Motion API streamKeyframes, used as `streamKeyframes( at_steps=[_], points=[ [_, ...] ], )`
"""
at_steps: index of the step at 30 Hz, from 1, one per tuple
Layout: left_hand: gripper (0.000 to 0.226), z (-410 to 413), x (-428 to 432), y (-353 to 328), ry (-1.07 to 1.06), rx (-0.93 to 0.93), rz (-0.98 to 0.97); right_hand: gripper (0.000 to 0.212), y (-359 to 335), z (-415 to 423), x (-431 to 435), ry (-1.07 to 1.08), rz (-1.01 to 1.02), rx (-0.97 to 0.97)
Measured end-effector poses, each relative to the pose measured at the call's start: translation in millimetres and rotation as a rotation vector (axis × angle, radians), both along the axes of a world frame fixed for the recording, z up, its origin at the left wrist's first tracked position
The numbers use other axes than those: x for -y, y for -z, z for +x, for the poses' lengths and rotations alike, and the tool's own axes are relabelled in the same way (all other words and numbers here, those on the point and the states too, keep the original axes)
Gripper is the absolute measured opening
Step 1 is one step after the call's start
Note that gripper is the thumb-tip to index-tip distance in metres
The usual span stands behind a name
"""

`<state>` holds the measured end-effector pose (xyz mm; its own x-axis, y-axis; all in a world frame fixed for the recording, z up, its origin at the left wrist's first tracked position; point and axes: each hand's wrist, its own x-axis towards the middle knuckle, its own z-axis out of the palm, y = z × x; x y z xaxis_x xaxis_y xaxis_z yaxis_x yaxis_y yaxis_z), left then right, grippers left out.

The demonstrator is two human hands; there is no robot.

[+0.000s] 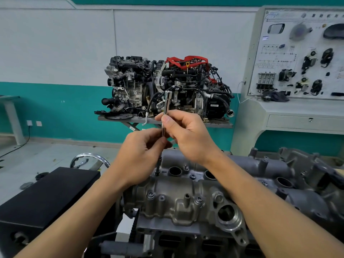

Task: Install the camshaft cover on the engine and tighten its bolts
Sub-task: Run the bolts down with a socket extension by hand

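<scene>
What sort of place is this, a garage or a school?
Probably a car-mechanics training workshop: display engines on a stand by the wall, a teaching board of mounted car parts at right, and a socket driver on the near engine.

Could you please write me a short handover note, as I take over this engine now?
Left hand pinches the extension bar low down; right hand pinches it higher. The bar stands nearly upright, tip on a bolt of the camshaft cover. Cover sits on the engine, several bolts seated; how tight, I cannot tell. Left: tighten this one, check the rest.
</scene>
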<state>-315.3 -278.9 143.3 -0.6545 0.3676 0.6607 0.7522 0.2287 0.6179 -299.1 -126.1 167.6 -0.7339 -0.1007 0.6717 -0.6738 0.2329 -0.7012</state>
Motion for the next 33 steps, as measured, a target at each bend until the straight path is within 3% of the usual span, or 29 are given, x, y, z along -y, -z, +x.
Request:
streamKeyframes(
  at_steps=[7, 10, 14, 18, 22, 26, 28, 33],
  points=[
    [0.012, -1, 2, 0, -0.118, -0.022, 0.129, 0.023, -1, -4, 7, 0.090, -0.056, -0.061],
    [0.013, 1, 1, 0, -0.048, -0.012, 0.097, 0.016, 0, -3, 5, 0.022, -0.057, -0.018],
    [0.021, 2, 1, -1, 0.010, -0.002, 0.002, 0.023, 3, -2, -1, -0.083, -0.083, 0.012],
    [0.019, 2, 0, -2, 0.026, 0.010, -0.002, 0.022, 2, -3, 2, 0.026, -0.061, -0.038],
    [0.013, -1, 2, 1, -0.070, -0.002, 0.147, 0.031, 0, -5, 9, 0.111, -0.102, -0.070],
    [0.009, -3, 3, 5, -0.048, 0.002, 0.130, 0.013, -1, -3, 8, 0.010, -0.076, -0.033],
    [0.016, -4, 3, 4, -0.031, -0.002, 0.079, 0.015, 0, -2, 5, -0.045, -0.075, -0.004],
    [0.027, -4, 1, 1, 0.001, 0.068, 0.085, 0.010, -1, -1, 7, 0.015, -0.051, 0.012]
  ],
)
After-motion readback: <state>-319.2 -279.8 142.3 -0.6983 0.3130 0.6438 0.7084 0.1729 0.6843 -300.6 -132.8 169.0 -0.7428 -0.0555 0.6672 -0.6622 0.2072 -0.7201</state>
